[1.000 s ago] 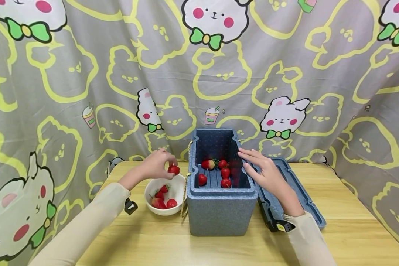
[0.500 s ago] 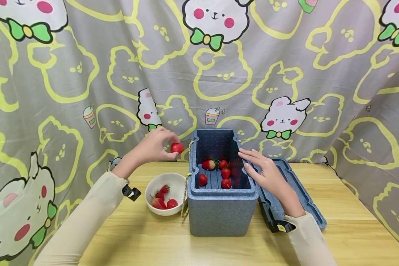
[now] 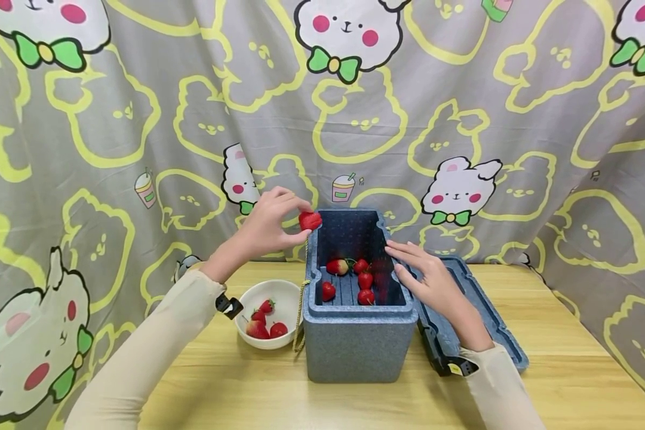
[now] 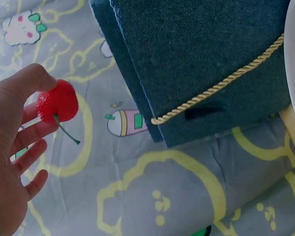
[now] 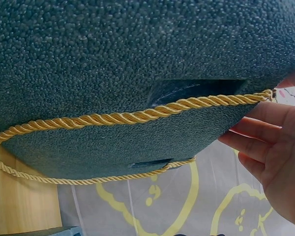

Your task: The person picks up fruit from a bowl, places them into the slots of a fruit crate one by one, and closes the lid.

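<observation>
Between thumb and fingertips my left hand (image 3: 271, 222) pinches a red strawberry (image 3: 310, 221) at the left rim of a blue-grey foam box (image 3: 360, 346). The left wrist view shows the strawberry (image 4: 59, 102) with a thin green stem hanging down. Several strawberries (image 3: 365, 279) lie on the ribbed floor of the lidless box. Left of it, a white bowl (image 3: 292, 298) holds several more strawberries (image 3: 256, 329). My right hand (image 3: 427, 278) rests with extended fingers on the box's right rim. In the right wrist view, those fingers (image 5: 255, 142) lie along the foam wall.
The foam lid (image 3: 484, 310) lies on the wooden table (image 3: 570, 334) right of the box, beneath my right forearm. A twisted gold rope (image 5: 137, 116) hangs along the box's sides. Behind the table hangs a patterned grey curtain (image 3: 279, 119).
My left hand has lifted the strawberry from above the bowl and carried it up and right to the box's left rim. My right hand stays in place.
</observation>
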Tool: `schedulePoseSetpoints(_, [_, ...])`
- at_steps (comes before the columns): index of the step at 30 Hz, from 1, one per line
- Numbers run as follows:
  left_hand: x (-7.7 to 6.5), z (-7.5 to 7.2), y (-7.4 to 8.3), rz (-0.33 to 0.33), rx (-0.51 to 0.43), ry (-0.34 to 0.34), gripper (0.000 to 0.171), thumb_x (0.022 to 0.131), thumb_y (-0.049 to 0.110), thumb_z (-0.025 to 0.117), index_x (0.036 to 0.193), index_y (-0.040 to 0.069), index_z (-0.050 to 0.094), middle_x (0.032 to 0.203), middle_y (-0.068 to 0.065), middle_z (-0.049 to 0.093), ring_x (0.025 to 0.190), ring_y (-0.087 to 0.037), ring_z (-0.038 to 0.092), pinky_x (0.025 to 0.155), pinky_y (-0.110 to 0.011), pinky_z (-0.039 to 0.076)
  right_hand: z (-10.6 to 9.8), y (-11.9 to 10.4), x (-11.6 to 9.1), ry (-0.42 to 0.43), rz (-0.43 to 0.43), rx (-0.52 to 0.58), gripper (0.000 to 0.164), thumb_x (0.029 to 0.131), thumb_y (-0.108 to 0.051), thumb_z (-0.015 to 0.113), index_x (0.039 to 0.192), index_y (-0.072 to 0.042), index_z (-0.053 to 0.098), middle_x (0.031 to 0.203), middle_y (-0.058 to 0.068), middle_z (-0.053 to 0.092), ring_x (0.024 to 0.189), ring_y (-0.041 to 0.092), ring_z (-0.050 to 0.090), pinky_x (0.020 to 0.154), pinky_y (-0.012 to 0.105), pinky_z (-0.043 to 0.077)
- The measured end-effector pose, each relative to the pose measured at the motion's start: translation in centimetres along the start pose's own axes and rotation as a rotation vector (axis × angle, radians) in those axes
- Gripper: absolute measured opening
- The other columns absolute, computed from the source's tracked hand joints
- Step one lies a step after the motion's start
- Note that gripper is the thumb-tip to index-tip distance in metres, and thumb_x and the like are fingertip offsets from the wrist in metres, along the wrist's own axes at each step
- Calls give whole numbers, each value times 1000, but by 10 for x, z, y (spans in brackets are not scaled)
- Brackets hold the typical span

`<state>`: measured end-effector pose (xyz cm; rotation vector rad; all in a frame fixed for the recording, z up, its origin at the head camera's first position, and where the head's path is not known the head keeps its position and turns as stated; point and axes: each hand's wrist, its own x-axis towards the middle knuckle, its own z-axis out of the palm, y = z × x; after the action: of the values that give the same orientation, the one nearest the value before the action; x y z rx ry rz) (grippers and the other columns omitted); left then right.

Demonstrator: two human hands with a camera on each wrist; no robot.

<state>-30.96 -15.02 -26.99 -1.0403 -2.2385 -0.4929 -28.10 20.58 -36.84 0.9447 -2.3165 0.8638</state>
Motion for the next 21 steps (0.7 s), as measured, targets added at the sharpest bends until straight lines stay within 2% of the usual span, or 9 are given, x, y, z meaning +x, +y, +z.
schedulePoseSetpoints(4, [9, 5, 4, 51, 18, 28, 31, 81, 22, 82, 108, 10, 73, 103, -4, 72, 107, -25, 55, 96, -48, 42, 0, 0, 0, -1, 2, -2, 40, 98, -13, 63, 138, -10, 64, 146, 9, 60, 139, 34, 51, 122, 45, 31])
schedulePoseSetpoints(6, [13, 8, 7, 75, 27, 35, 30, 81, 22, 82, 107, 10, 73, 102, -5, 72, 106, -26, 55, 96, -47, 42, 0, 1, 0, -2, 5, -4, 40, 99, -13, 63, 139, -10, 64, 146, 9, 60, 139, 34, 51, 121, 49, 32])
schedulePoseSetpoints(13, [22, 20, 17, 129, 48, 13, 31, 83, 25, 81, 110, 11, 72, 103, -3, 72, 105, -25, 55, 93, -46, 43, 0, 2, -1, -4, 13, -7, 40, 99, -15, 62, 139, -11, 63, 147, 9, 59, 141, 35, 50, 124, 35, 28])
schedulePoseSetpoints(21, [30, 41, 25, 170, 65, -49, 31, 84, 29, 80, 110, 13, 73, 103, -1, 72, 110, -24, 56, 96, -44, 45, 0, 2, 0, 1, 1, -3, 40, 99, -14, 62, 139, -11, 64, 147, 9, 60, 139, 34, 51, 124, 34, 27])
